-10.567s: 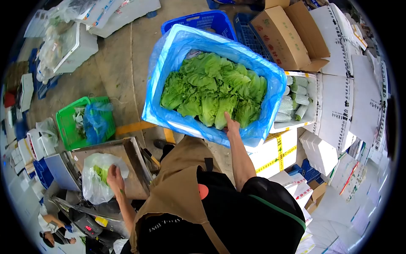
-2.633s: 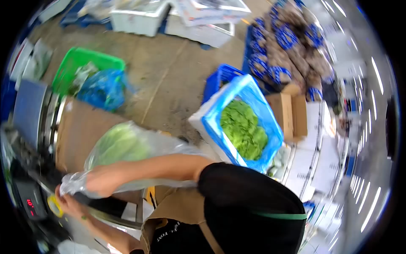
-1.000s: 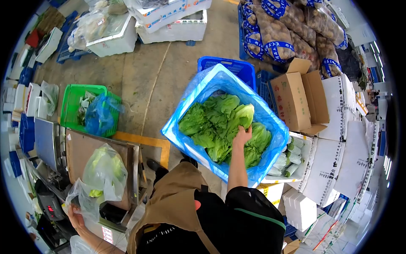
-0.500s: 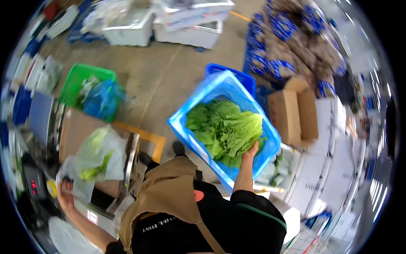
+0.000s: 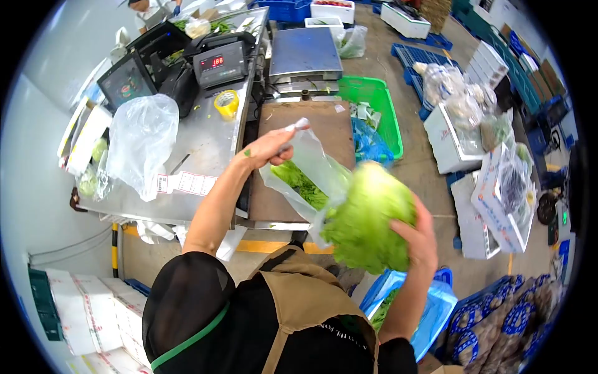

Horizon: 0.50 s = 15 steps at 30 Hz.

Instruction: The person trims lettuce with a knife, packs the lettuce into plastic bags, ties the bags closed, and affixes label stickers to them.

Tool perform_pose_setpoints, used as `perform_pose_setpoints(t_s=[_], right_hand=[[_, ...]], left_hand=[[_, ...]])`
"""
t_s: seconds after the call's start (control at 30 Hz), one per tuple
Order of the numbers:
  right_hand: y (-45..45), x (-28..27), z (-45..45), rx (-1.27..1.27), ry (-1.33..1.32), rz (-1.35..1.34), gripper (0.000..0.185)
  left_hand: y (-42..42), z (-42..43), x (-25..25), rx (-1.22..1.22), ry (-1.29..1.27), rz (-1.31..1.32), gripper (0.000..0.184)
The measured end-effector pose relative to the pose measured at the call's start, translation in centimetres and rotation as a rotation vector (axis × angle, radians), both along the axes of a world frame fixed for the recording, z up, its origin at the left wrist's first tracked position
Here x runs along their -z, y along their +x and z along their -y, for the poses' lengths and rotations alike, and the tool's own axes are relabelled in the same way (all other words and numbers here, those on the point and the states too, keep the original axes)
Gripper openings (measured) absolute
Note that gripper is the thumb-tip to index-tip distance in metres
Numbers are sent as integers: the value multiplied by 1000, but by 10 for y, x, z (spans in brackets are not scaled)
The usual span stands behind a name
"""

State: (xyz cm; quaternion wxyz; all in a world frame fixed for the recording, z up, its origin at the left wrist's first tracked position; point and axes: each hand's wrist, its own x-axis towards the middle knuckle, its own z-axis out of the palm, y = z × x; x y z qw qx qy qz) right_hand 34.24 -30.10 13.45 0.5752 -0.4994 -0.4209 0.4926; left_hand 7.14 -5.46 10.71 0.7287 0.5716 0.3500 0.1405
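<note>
My left hand (image 5: 273,148) pinches the rim of a clear plastic bag (image 5: 309,149), holding it up above a brown scale platform (image 5: 274,206). Green leaves (image 5: 300,186) show inside the bag. In my right hand (image 5: 416,232) is a large head of lettuce (image 5: 369,215), gripped from its right side. The lettuce is slightly blurred and overlaps the bag's lower right edge; whether it touches the bag I cannot tell. More lettuce (image 5: 385,310) lies in the blue-lined crate (image 5: 433,311) below my right forearm.
On the steel counter (image 5: 202,146) at left are a display unit (image 5: 219,64), yellow tape (image 5: 227,104), and another plastic bag (image 5: 143,137). A green crate (image 5: 393,128) stands beyond the platform. White foam boxes (image 5: 445,149) and net sacks (image 5: 498,330) are at right. A person (image 5: 146,12) is at the far counter.
My view has swung left towards the counter. My right hand has lifted a lettuce from the blue-lined crate to the bag. My left hand has raised the bag's rim.
</note>
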Motion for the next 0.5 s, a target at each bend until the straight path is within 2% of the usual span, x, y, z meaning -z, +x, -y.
perform_pose_setpoints(t_s=[0.07,0.13,0.2,0.27,0.33,0.37,0.43,0.5], right_hand=[[-46,-6,-73,-195,41,529,61],[-96,7,-131,-265,-4,800,57],[-123,41,-183,-388,-153,808,54],[-151,82,-219,-404,-370,942,50],[-163,136,-250,-445,-398,899,54],[-167,162,-262,-461,-414,875,57],[-169,218,-287,-432,-315,402,52],[-153,222,-319,-545,-225,21,46]], left_hand=[[-13,-14,-1,49,3,-21,45],[-26,-18,-16,35,106,-60,46],[-43,-18,-46,42,157,-73,47],[-58,-22,-52,86,201,-50,47],[-68,-24,-45,168,234,17,48],[-72,-23,-43,207,174,19,48],[-75,-25,-40,290,142,14,48],[-82,-28,-38,304,44,104,47]])
